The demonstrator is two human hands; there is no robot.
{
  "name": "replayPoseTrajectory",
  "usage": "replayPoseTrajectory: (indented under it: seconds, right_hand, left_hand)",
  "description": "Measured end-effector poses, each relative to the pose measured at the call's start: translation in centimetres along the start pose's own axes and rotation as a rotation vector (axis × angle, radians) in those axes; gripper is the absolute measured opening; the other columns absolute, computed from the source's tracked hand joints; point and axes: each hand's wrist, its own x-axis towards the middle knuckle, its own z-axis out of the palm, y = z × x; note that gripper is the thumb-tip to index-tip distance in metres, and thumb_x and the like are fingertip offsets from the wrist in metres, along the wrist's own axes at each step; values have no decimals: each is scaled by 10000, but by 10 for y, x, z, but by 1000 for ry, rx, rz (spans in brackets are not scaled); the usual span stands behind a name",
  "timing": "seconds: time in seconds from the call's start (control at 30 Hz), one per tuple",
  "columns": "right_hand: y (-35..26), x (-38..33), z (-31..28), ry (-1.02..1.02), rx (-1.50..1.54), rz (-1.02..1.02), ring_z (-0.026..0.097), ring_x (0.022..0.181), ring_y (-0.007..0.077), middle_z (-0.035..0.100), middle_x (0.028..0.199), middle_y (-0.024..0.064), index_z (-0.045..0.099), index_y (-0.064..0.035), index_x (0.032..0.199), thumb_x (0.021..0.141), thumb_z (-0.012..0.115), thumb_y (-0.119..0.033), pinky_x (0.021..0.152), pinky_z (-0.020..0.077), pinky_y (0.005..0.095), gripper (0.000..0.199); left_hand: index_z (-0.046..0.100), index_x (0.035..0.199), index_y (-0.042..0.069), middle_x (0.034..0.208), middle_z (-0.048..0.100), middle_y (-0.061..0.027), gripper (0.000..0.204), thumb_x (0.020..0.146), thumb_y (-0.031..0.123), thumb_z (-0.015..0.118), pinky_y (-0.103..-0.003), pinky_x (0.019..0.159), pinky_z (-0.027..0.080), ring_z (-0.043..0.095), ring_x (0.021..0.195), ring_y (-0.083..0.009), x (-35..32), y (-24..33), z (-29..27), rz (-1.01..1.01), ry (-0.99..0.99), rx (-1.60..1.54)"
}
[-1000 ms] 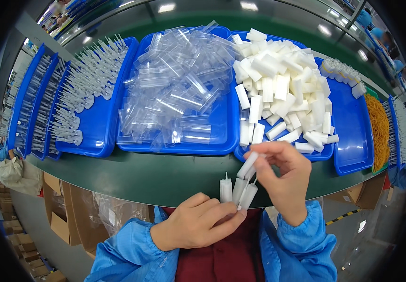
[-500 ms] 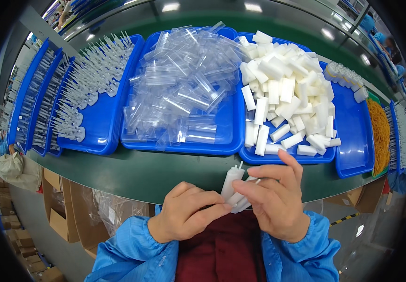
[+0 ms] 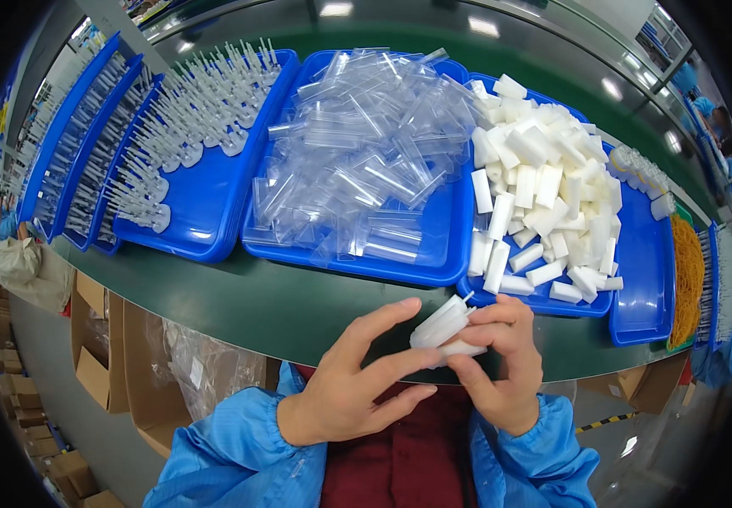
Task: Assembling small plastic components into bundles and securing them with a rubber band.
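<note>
Over the table's near edge I hold a small bundle of white cylindrical pieces (image 3: 440, 327) with thin stems at its upper end. My right hand (image 3: 503, 360) pinches the bundle from the right, thumb below and bent fingers above. My left hand (image 3: 351, 381) has its fingers spread, with the thumb and index finger apart; one fingertip meets the bundle's lower side. Beyond my hands, a blue tray (image 3: 544, 302) carries a heap of white foam-like blocks (image 3: 544, 169). How the held pieces join is hidden by my fingers.
Clear plastic sleeves (image 3: 366, 127) fill another blue tray (image 3: 459, 269). To the left, white stemmed parts (image 3: 201, 110) stand upright in trays. Toward the right are rolled white pieces (image 3: 637, 169) and yellow-orange rubber bands (image 3: 686, 279). Cardboard boxes (image 3: 141, 364) sit below the table.
My left fingers have loosened from a pinch and spread apart. The bundle has tilted to the right, and my right hand now grips its right side. The view has shifted slightly.
</note>
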Motion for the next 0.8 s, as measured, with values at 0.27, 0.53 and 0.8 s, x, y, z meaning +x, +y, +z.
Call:
replayPoseTrajectory:
  seconds: [0.27, 0.53, 0.8]
  right_hand:
    - [-5, 2, 16, -48, 19, -91, 596, 1080, 270, 681, 1136, 96, 682, -101, 1132, 775, 859, -126, 1017, 403, 482, 399]
    - [2, 79, 14, -153, -276, -224, 615, 924, 269, 691, 995, 87, 700, -43, 1054, 844, 731, -42, 819, 463, 397, 213]
    - [4, 126, 26, -583, -451, -275, 627, 927, 291, 684, 948, 104, 700, -33, 1004, 852, 757, -206, 808, 477, 409, 236]
  left_hand:
    - [688, 1200, 74, 1466, 489, -221, 429, 794, 37, 820, -432, 1000, 539, 572, 1279, -395, -4, 3, 4, -93, 56, -33]
    - [680, 1224, 23, 1431, 534, -257, 431, 811, -35, 788, -394, 1032, 515, 584, 1286, -348, -15, -11, -21, -230, 145, -95]
    - [679, 1223, -13, 1429, 526, -189, 335, 893, -27, 734, -383, 1059, 518, 553, 1316, -272, -25, -13, -18, -459, 265, -648]
